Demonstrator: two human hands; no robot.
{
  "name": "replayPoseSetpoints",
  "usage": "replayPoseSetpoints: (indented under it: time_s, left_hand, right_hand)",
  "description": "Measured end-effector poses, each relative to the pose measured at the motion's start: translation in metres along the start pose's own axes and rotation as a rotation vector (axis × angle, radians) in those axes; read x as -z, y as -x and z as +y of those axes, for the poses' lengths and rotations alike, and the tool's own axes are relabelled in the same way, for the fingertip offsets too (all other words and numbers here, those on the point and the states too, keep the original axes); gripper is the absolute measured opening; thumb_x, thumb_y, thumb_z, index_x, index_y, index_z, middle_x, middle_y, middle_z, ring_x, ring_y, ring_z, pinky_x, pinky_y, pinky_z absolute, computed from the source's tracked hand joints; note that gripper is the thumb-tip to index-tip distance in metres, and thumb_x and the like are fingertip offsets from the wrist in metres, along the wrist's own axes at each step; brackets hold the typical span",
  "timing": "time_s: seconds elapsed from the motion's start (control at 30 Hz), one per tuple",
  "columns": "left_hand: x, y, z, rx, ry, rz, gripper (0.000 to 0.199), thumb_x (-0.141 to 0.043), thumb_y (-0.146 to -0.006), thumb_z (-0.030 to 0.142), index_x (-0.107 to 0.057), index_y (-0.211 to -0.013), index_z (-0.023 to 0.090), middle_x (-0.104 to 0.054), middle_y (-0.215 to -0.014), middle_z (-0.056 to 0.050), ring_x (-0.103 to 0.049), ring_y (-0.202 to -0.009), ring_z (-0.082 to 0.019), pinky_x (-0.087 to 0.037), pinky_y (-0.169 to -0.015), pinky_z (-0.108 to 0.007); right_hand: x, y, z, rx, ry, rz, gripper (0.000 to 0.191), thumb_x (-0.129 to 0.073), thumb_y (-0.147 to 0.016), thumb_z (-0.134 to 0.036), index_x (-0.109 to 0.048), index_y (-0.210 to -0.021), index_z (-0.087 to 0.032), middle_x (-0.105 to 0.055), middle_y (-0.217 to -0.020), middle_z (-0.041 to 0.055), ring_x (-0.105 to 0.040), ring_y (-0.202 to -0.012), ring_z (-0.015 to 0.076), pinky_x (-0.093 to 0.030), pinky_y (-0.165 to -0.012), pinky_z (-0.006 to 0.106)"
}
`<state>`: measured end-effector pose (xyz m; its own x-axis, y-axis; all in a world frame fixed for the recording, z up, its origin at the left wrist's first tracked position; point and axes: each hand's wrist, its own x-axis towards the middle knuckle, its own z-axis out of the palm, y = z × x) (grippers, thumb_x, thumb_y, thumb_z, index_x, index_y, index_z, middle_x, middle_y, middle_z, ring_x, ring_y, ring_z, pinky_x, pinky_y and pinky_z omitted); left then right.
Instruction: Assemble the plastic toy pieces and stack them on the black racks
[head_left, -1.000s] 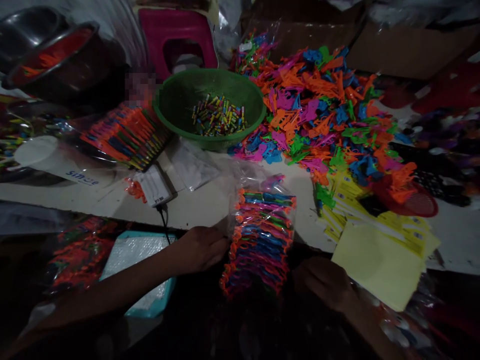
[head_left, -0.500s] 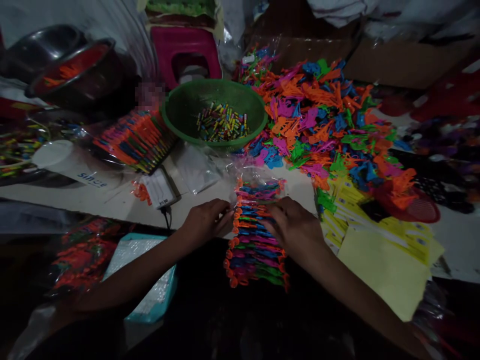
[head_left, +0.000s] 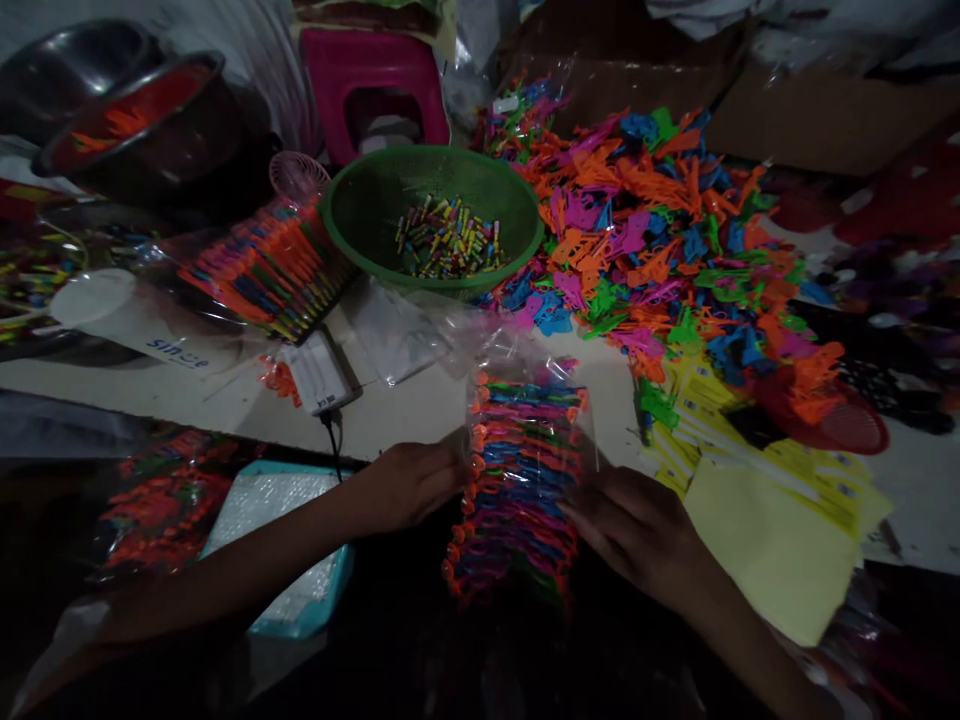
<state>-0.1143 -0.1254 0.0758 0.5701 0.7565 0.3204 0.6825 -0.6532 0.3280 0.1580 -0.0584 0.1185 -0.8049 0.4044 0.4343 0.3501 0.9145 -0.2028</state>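
Note:
A row of orange, blue, pink and green plastic pieces (head_left: 525, 470) lies at the table's front edge, its near end over the dark area below. Clear plastic film (head_left: 491, 340) covers the upper part of the row and spreads beyond its far end. At the row's left side, my left hand (head_left: 412, 485) is closed on the film's edge, its fingertips partly hidden. My right hand (head_left: 630, 515) pinches the film along the right side, with its fingers against the pieces.
Behind the row stands a green basket (head_left: 345, 245) of small coloured sticks. A heap of plastic pieces (head_left: 637, 230) spreads to its right. Yellow cards (head_left: 780, 540) lie at right, a white box (head_left: 319, 375) at left. A teal-rimmed tray (head_left: 281, 540) is below the table edge.
The film now covers more of the row, reaching further towards me. Both hands have moved nearer along its sides, and the right hand has shifted outward.

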Motion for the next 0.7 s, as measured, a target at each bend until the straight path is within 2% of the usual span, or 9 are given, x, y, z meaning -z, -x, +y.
replayPoseSetpoints:
  time_s: [0.13,0.2,0.3,0.4,0.47,0.53,0.6,0.7]
  left_hand:
    - [-0.001,0.004,-0.001,0.046,0.032,-0.027,0.01,-0.039,-0.088,0.019,-0.044,-0.096,0.016,-0.058,-0.078,-0.003,-0.053,-0.068,-0.012,-0.044,-0.059,-0.023]
    - [-0.003,0.005,-0.004,0.078,0.038,-0.017,0.008,-0.039,-0.088,0.019,-0.045,-0.093,0.017,-0.058,-0.08,-0.003,-0.054,-0.069,-0.012,-0.045,-0.059,-0.023]
    - [-0.007,0.006,-0.008,0.114,0.052,0.011,0.007,-0.04,-0.087,0.02,-0.044,-0.092,0.017,-0.058,-0.078,-0.002,-0.055,-0.068,-0.011,-0.044,-0.058,-0.022]
    - [-0.012,0.006,-0.009,0.211,0.05,0.051,0.01,-0.043,-0.086,0.024,-0.042,-0.094,0.017,-0.058,-0.078,-0.002,-0.056,-0.063,-0.01,-0.043,-0.053,-0.02]
    - [-0.016,0.004,-0.008,0.291,0.037,0.07,0.02,-0.046,-0.085,0.03,-0.041,-0.098,0.016,-0.059,-0.078,-0.002,-0.056,-0.06,-0.01,-0.042,-0.05,-0.02]
    - [-0.018,0.0,-0.008,0.342,0.027,0.073,0.028,-0.046,-0.083,0.034,-0.04,-0.104,0.016,-0.06,-0.079,-0.002,-0.057,-0.059,-0.01,-0.043,-0.05,-0.02]
    - [-0.019,-0.005,-0.007,0.339,0.004,0.06,0.024,-0.044,-0.085,0.032,-0.043,-0.104,0.017,-0.06,-0.078,-0.002,-0.058,-0.061,-0.01,-0.044,-0.053,-0.02]
    - [-0.018,-0.01,-0.005,0.275,-0.059,0.043,0.013,-0.037,-0.087,0.023,-0.049,-0.087,0.017,-0.059,-0.071,-0.001,-0.057,-0.062,-0.01,-0.043,-0.054,-0.02]
  right_hand:
    - [-0.001,0.021,0.012,-0.256,-0.089,0.013,0.018,-0.055,-0.079,-0.017,-0.055,-0.097,-0.02,-0.06,-0.083,0.0032,-0.058,-0.071,0.0121,-0.049,-0.06,0.024]
    - [-0.008,0.026,0.021,-0.399,-0.146,-0.047,0.021,-0.054,-0.08,-0.023,-0.053,-0.1,-0.02,-0.06,-0.085,0.0044,-0.058,-0.068,0.0118,-0.049,-0.057,0.023]
    - [-0.022,0.028,0.029,-0.527,-0.19,-0.11,0.027,-0.052,-0.08,-0.03,-0.051,-0.105,-0.019,-0.061,-0.086,0.0045,-0.058,-0.064,0.0115,-0.048,-0.055,0.023]
    - [-0.033,0.026,0.032,-0.667,-0.145,-0.075,0.033,-0.053,-0.079,-0.038,-0.049,-0.106,-0.019,-0.062,-0.081,0.0028,-0.057,-0.056,0.0107,-0.045,-0.051,0.022]
    - [-0.038,0.024,0.034,-0.731,-0.079,-0.042,0.04,-0.054,-0.077,-0.044,-0.047,-0.107,-0.018,-0.063,-0.079,0.0026,-0.056,-0.051,0.0107,-0.043,-0.048,0.023]
    - [-0.042,0.023,0.035,-0.7,0.0,-0.021,0.036,-0.051,-0.079,-0.044,-0.05,-0.102,-0.017,-0.063,-0.076,0.0027,-0.056,-0.05,0.0111,-0.042,-0.047,0.023]
    - [-0.043,0.022,0.036,-0.584,0.074,-0.004,0.024,-0.044,-0.085,-0.037,-0.055,-0.092,-0.017,-0.063,-0.072,0.0028,-0.057,-0.054,0.0112,-0.041,-0.05,0.021]
    - [-0.038,0.019,0.031,-0.379,0.128,0.02,0.023,-0.038,-0.088,-0.024,-0.057,-0.078,-0.016,-0.061,-0.064,0.002,-0.057,-0.056,0.0101,-0.037,-0.05,0.02]
